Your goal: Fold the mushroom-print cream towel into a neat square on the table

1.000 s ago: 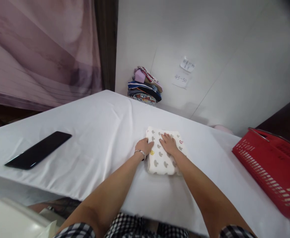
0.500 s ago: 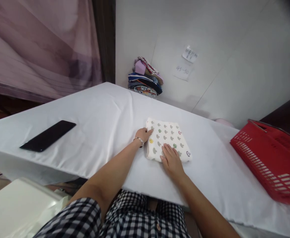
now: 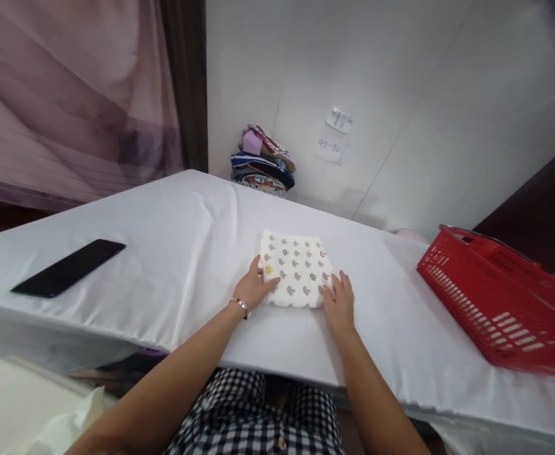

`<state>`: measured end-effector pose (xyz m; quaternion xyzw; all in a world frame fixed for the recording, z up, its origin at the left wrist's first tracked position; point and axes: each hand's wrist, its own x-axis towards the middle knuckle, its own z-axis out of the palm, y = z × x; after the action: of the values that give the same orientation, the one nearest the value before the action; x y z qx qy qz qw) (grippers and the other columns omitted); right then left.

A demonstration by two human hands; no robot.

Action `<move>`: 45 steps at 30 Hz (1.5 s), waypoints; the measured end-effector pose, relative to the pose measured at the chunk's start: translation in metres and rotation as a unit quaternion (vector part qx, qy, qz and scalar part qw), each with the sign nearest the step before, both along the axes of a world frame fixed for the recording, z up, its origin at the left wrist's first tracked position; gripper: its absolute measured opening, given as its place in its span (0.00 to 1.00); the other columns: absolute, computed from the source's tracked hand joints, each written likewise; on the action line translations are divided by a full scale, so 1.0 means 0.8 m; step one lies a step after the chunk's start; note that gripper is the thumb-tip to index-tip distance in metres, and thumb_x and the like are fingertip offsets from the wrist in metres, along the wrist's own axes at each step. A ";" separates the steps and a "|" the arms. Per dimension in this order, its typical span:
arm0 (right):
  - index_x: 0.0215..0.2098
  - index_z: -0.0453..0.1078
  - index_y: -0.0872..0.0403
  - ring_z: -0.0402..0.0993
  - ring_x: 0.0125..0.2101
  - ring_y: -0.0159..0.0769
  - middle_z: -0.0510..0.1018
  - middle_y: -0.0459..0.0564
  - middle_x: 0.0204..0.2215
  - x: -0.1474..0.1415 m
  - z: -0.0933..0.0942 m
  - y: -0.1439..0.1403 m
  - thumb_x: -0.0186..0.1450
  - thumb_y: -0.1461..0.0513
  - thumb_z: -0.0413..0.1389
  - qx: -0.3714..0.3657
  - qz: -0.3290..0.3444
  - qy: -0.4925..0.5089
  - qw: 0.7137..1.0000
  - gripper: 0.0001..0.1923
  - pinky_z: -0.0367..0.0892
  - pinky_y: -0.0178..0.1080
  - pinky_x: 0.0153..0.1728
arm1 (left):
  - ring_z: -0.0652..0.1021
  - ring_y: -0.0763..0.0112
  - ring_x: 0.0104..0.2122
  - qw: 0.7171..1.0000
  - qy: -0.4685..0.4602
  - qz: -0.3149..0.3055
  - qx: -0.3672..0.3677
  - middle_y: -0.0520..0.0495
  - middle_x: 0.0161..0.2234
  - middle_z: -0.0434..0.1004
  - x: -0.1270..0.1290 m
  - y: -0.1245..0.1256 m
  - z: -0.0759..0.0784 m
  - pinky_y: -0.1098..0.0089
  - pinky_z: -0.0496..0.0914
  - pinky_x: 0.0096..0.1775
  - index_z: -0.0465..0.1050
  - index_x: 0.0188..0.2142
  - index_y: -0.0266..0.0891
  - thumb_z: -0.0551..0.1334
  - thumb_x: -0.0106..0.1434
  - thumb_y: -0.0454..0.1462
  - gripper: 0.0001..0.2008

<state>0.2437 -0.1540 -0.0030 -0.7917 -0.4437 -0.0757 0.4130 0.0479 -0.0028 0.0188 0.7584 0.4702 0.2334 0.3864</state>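
Observation:
A folded white cloth [image 3: 299, 262] printed with grey, green, yellow and red mushroom shapes lies flat on the white-covered table [image 3: 173, 253]. My left hand [image 3: 253, 287] grips its left edge, the thumb lying on top and the fingers along the side. At the lower right corner, my right hand [image 3: 340, 303] holds the opposite edge, with the thumb on the cloth and the fingers beside it. What the fingertips do under the edges is hidden. A bracelet [image 3: 240, 306] circles my left wrist.
A black phone-like slab [image 3: 71, 268] lies on the table at the left. To the right stands a red plastic basket [image 3: 490, 297]. Folded clothes [image 3: 263, 161] are stacked at the back by the wall, below two paper notes [image 3: 332, 142].
My right hand has moved from the top of the cloth to its right edge. My left hand has slid down the left edge, and its thumb now lies over the top. The view has shifted slightly.

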 end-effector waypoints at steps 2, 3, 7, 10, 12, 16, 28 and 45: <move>0.55 0.62 0.56 0.59 0.55 0.47 0.61 0.57 0.57 0.016 -0.005 -0.005 0.60 0.53 0.50 0.008 -0.025 0.129 0.991 0.26 0.60 0.48 0.51 | 0.73 0.58 0.45 0.999 0.027 -0.009 0.029 0.42 0.52 0.67 -0.002 -0.016 -0.001 0.65 0.66 0.41 0.41 0.62 0.45 0.60 0.52 0.52 0.44; 0.56 0.61 0.55 0.63 0.52 0.46 0.64 0.57 0.55 0.021 -0.006 -0.007 0.60 0.53 0.50 0.006 -0.023 0.184 0.983 0.27 0.62 0.46 0.50 | 0.72 0.57 0.46 0.998 0.037 -0.014 0.045 0.42 0.52 0.67 -0.002 -0.022 -0.002 0.65 0.66 0.41 0.41 0.62 0.46 0.60 0.52 0.52 0.43; 0.55 0.62 0.54 0.66 0.50 0.44 0.68 0.55 0.52 0.018 -0.007 -0.007 0.59 0.54 0.52 0.015 -0.015 0.248 0.969 0.28 0.62 0.44 0.50 | 0.73 0.59 0.44 0.994 0.066 -0.036 0.080 0.45 0.46 0.71 -0.001 -0.026 -0.002 0.65 0.67 0.41 0.45 0.62 0.45 0.58 0.56 0.48 0.37; 0.54 0.64 0.53 0.68 0.46 0.43 0.70 0.54 0.49 -0.004 -0.008 -0.007 0.58 0.54 0.53 0.020 0.005 0.222 0.975 0.26 0.64 0.44 0.47 | 0.74 0.61 0.43 0.991 0.071 -0.021 0.107 0.46 0.44 0.73 -0.005 0.007 0.010 0.66 0.67 0.42 0.48 0.61 0.44 0.56 0.57 0.42 0.32; 0.53 0.65 0.53 0.72 0.38 0.38 0.75 0.51 0.43 -0.024 -0.011 -0.008 0.58 0.55 0.53 0.010 0.085 0.208 0.974 0.25 0.67 0.41 0.41 | 0.73 0.61 0.46 0.988 0.080 0.035 0.128 0.45 0.46 0.72 -0.013 0.042 0.022 0.66 0.66 0.45 0.51 0.60 0.43 0.56 0.57 0.41 0.31; 0.54 0.62 0.51 0.68 0.24 0.29 0.77 0.46 0.34 -0.049 -0.015 -0.006 0.59 0.59 0.51 -0.005 0.262 0.197 0.945 0.24 0.66 0.34 0.29 | 0.74 0.60 0.43 0.983 0.132 0.097 0.082 0.44 0.48 0.72 -0.031 0.100 0.036 0.66 0.70 0.40 0.65 0.51 0.42 0.56 0.56 0.43 0.23; 0.41 0.70 0.54 0.70 0.24 0.32 0.76 0.47 0.25 -0.024 -0.010 -0.002 0.57 0.58 0.50 0.025 0.166 0.334 0.927 0.16 0.68 0.36 0.28 | 0.61 0.56 0.57 0.920 0.100 -0.113 0.362 0.40 0.56 0.63 0.003 -0.014 0.007 0.53 0.52 0.57 0.63 0.53 0.40 0.55 0.58 0.48 0.25; 0.40 0.69 0.55 0.69 0.24 0.31 0.75 0.47 0.26 -0.005 -0.010 -0.002 0.55 0.55 0.52 0.072 0.121 0.394 0.908 0.17 0.63 0.33 0.23 | 0.62 0.63 0.57 0.883 0.216 -0.197 0.368 0.52 0.55 0.65 -0.073 0.049 0.003 0.50 0.47 0.57 0.62 0.54 0.51 0.50 0.54 0.31 0.28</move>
<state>0.2401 -0.1554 -0.0109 -0.6655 -0.3303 0.2610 0.6164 -0.0105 0.0365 0.0209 0.9547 0.2632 0.1387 0.0063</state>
